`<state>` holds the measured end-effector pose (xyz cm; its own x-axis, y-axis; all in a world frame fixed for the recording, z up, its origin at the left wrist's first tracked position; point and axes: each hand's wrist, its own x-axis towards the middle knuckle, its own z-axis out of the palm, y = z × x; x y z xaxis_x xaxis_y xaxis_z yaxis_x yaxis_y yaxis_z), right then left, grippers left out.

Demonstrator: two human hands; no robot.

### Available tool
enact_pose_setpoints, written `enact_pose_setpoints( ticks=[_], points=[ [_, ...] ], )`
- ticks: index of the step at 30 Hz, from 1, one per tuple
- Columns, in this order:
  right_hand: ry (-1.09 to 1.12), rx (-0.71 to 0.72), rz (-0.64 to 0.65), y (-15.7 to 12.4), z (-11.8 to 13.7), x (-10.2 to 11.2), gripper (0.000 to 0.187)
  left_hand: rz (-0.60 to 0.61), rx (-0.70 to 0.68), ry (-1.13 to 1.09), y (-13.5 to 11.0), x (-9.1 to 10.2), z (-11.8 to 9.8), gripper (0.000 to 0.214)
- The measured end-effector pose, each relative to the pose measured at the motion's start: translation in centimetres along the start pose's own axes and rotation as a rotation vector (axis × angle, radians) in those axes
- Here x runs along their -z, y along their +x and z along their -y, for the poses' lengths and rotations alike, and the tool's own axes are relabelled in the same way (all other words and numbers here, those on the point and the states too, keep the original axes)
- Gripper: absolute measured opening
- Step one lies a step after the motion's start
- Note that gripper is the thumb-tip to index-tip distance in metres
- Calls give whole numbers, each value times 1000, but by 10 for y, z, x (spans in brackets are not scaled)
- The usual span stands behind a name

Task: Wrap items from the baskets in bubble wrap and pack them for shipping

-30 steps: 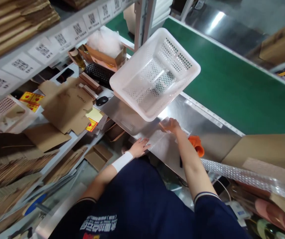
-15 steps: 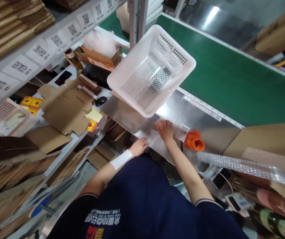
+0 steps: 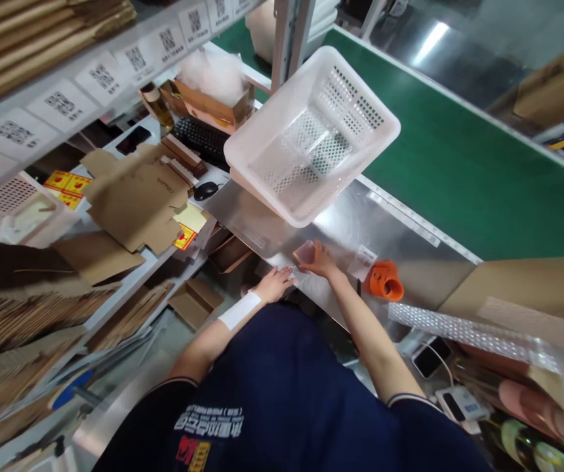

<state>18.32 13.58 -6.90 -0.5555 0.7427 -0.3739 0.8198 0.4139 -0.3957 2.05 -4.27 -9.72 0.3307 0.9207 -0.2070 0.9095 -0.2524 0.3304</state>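
Observation:
My right hand (image 3: 320, 260) grips a small, clear, pinkish box-like item (image 3: 304, 252) between thumb and fingers, over the steel tabletop (image 3: 267, 233). At the table's near edge, my left hand (image 3: 275, 284) lies flat with its fingers stretched out. Its fingertips meet some crinkled clear wrap (image 3: 289, 270), partly hidden by the hand. To the right of my right hand lies a clear bag with a white label (image 3: 362, 261). Beside that bag stands an orange tape dispenser (image 3: 384, 280).
A white perforated basket (image 3: 282, 170) stands beyond my hands, near a green conveyor belt (image 3: 439, 157). Flattened cardboard (image 3: 137, 200), a mouse (image 3: 206, 191) and a keyboard (image 3: 198, 141) lie left. Bubble wrap (image 3: 469, 334) and a large carton (image 3: 532, 282) are right. A labelled shelf (image 3: 85, 92) overhangs the left.
My right hand has turned and closed around the small clear item, drawing it a little left, away from the labelled bag. My left hand has barely moved. The camera view has shifted slightly.

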Motion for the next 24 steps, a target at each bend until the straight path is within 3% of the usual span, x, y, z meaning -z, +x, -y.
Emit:
enact_pose_setpoints(
  ticks=[3, 8, 15, 17, 21, 24],
  points=[
    [-51, 2, 49, 6, 2, 2, 110, 14, 19, -31, 1, 1, -1, 56],
    [-91, 31, 40, 11, -4, 10, 90, 0, 64, -62, 7, 3, -2, 58],
    [-43, -5, 59, 11, -2, 16, 96, -51, 82, -194, 9, 9, -4, 59],
    [-12, -14, 61, 10, -1, 17, 98, -161, 207, -352, 2, 10, -3, 52],
    [44, -32, 79, 14, -5, 20, 110, -390, 644, -536, -20, 4, 7, 39],
    [72, -52, 92, 21, -10, 25, 104, -348, 851, -771, -33, -7, 19, 46]
  ],
)
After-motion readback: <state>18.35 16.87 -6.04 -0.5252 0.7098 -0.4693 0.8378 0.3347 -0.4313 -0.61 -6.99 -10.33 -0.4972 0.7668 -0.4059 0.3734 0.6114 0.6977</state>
